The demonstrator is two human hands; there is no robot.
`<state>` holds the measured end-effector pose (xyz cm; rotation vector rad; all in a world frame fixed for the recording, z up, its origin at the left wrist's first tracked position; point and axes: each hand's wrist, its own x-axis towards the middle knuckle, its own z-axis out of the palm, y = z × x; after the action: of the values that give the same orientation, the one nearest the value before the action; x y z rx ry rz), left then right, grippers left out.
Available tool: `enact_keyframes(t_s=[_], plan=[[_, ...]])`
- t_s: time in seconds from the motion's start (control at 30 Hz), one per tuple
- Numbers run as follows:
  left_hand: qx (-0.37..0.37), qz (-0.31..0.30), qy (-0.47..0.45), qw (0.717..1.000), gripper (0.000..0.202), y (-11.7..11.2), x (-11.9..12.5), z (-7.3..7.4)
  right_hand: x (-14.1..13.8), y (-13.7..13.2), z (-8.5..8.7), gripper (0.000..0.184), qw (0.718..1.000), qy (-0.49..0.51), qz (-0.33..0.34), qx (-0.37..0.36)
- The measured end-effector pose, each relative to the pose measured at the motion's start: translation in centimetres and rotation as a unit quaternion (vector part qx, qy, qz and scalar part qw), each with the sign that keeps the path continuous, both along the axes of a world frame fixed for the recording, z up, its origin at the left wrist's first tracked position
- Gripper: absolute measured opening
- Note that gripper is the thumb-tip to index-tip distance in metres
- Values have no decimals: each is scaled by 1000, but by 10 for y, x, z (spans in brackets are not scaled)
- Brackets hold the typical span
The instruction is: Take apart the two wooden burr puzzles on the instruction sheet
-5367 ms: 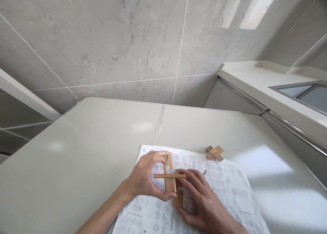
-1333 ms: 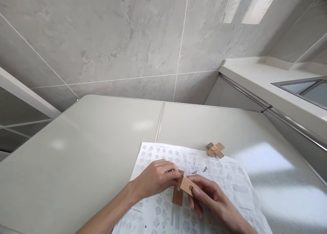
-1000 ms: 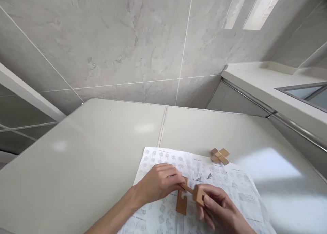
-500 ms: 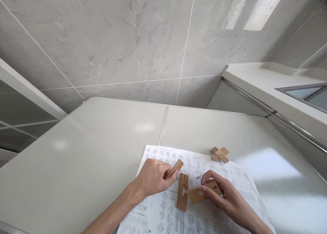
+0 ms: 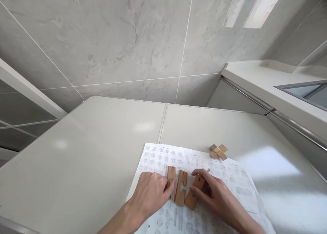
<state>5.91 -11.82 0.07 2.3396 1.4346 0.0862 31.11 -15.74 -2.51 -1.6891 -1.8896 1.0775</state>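
Note:
Three flat wooden puzzle pieces lie side by side on a printed instruction sheet (image 5: 230, 179). My left hand (image 5: 150, 194) rests on the sheet with its fingertips against the leftmost piece (image 5: 170, 174). The middle piece (image 5: 181, 192), notched on one edge, lies untouched between the hands. My right hand (image 5: 214, 193) pinches the rightmost piece (image 5: 195, 191), marked with a 2, flat against the paper. An assembled wooden cross puzzle (image 5: 218, 151) sits at the sheet's far edge, away from both hands.
The sheet lies on a pale grey table (image 5: 89, 152) with a seam down its middle. A tiled wall (image 5: 114, 43) stands behind. A white counter (image 5: 268, 84) with a sink opening (image 5: 306, 92) runs along the right.
The crossed pieces I held together have come apart. Both hands lowered them onto the sheet, where the three now lie next to each other.

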Motion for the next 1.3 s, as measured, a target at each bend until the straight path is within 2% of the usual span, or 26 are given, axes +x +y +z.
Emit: enact_keyframes(t_s=[0.1, 0.2, 0.23, 0.27, 0.37, 0.4, 0.57, 0.67, 0.77, 0.9, 1.07, 1.2, 1.3], plan=[[28, -1, -6, 1000, 47, 2, -1, 2, -4, -2, -10, 29, 994, -34, 10, 105], [48, -10, -70, 996, 27, 5, -3, 7, -9, -5, -19, 32, 971, -89, 8, 221], [44, -26, -97, 994, 27, 6, -3, 8, -11, -6, -21, 33, 966, -100, 6, 239], [37, -49, -121, 991, 39, 7, -3, 9, -13, -6, -22, 33, 963, -105, 3, 249], [10, -130, -165, 977, 101, 10, 3, 3, -17, -7, -22, 32, 963, -94, -2, 253], [3, -152, -174, 973, 113, 11, 6, 0, -18, -7, -21, 31, 964, -87, -5, 251], [0, -205, -223, 953, 120, 19, 20, -15, -20, -5, -16, 25, 977, -54, -19, 208], [3, -225, -233, 946, 121, 24, 23, -17, -18, -5, -16, 28, 981, -14, -47, 186], [-3, -246, -240, 939, 119, 26, 22, -15, -17, -5, -17, 28, 979, 43, -108, 165], [-23, -225, -229, 947, 110, 23, 22, -15, -18, -4, -16, 31, 970, 103, -183, 122], [-21, -197, -218, 956, 98, 23, 14, -19, -20, -1, -18, 45, 962, 138, -216, 94], [1, -90, -200, 976, 88, 34, -7, -21, -22, -1, -18, 48, 964, 134, -209, 92], [34, -3, -194, 980, 80, 49, -25, -22, -21, -1, -17, 47, 966, 128, -201, 96]])
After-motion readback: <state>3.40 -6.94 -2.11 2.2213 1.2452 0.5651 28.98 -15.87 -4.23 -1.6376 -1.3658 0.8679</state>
